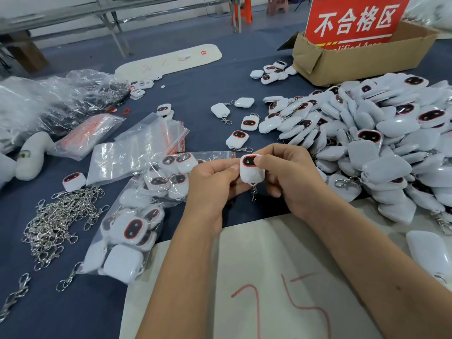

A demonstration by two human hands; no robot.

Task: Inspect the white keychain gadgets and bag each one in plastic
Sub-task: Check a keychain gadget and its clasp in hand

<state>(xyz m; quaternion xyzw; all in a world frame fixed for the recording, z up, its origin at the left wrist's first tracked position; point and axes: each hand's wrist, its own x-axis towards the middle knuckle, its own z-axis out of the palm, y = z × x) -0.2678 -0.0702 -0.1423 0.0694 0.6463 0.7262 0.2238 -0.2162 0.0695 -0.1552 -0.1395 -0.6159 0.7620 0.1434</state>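
Both arms were bare, with no sleeves on them. The left hand (210, 184) and the right hand (291, 177) had no gloves and no rings, and their nails were short. The right forearm (381, 265) had a small red spot.

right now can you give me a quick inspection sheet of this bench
surface: dark blue table cloth, white sheet at near edge
job's things: white gadget held by both hands; loose pile at right; bagged gadgets and empty zip bags at left
clutter: metal keychain clips, cardboard box with red sign
grippers: left hand and right hand grip the gadget
cables: nothing seen
surroundings: table legs, orange stool
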